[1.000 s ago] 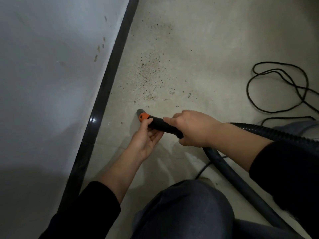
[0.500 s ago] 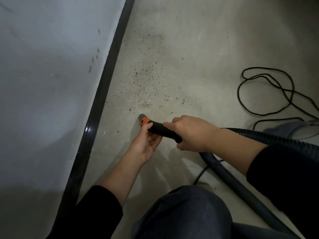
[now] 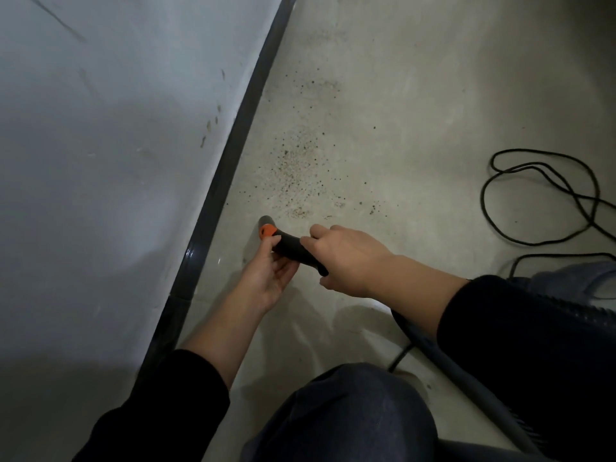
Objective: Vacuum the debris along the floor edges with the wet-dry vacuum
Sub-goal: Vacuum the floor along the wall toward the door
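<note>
Orange collar and grey tip mark the nozzle (image 3: 266,227), held low just before the debris (image 3: 296,171) scattered beside the dark baseboard (image 3: 233,155). The right hand (image 3: 346,261) wraps the black grip from above; the left hand (image 3: 270,278) cups it from below, fingers curled on it. I judge the sweep is only beginning: next, the tip must slide forward along the edge. A loose cord (image 3: 533,201) lies well right, the hose (image 3: 483,405) trails behind; nothing blocks the path.

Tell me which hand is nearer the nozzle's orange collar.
Left. The left hand cups the black handle right at the orange collar, a fingertip on it; the right hand holds the handle farther back.
</note>
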{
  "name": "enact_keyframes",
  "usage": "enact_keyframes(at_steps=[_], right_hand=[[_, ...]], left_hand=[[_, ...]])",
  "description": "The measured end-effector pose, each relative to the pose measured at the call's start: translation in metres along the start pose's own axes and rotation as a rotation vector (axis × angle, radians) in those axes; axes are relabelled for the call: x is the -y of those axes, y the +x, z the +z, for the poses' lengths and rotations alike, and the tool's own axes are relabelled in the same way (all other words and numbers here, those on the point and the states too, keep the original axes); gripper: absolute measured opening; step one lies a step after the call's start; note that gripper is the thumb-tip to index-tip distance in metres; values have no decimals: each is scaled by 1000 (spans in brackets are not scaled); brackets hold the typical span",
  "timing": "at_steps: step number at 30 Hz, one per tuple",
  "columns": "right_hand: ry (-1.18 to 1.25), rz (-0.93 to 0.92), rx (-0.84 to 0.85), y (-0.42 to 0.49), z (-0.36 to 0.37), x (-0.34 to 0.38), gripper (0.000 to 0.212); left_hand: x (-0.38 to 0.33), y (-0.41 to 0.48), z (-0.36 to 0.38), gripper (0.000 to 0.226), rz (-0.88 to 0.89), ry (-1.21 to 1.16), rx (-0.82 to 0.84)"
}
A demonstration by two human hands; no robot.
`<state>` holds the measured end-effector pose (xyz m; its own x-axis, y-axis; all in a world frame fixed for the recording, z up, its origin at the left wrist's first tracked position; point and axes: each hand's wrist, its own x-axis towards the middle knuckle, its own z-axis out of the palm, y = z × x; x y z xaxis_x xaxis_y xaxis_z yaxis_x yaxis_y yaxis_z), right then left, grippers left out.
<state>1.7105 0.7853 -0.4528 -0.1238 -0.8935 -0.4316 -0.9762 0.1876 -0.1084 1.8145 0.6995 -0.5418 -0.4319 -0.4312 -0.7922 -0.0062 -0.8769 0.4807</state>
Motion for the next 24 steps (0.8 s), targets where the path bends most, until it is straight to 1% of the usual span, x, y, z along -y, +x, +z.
enact_keyframes(at_steps=[4,7,9,16,19,23,24], right_hand=[[-6,42,-3,-5,-2,-1,34],[-3,87,0,-14,-2,-5,33],[-1,110,-3,-20,-2,-8,32],[-7,167,10,-37,-2,-11,31],[-10,195,21,-45,-2,-12,28],[-18,224,43,-54,-5,-13,24],[-21,230,51,-55,-6,-13,24]], left_hand=[[1,3,10,18,-1,6,0],[7,5,19,36,-37,34,11],[12,6,25,43,-56,39,14],[24,5,38,45,-86,61,51],[30,4,42,40,-94,77,84],[39,-1,50,15,-99,106,122],[40,-2,52,12,-102,103,133]])
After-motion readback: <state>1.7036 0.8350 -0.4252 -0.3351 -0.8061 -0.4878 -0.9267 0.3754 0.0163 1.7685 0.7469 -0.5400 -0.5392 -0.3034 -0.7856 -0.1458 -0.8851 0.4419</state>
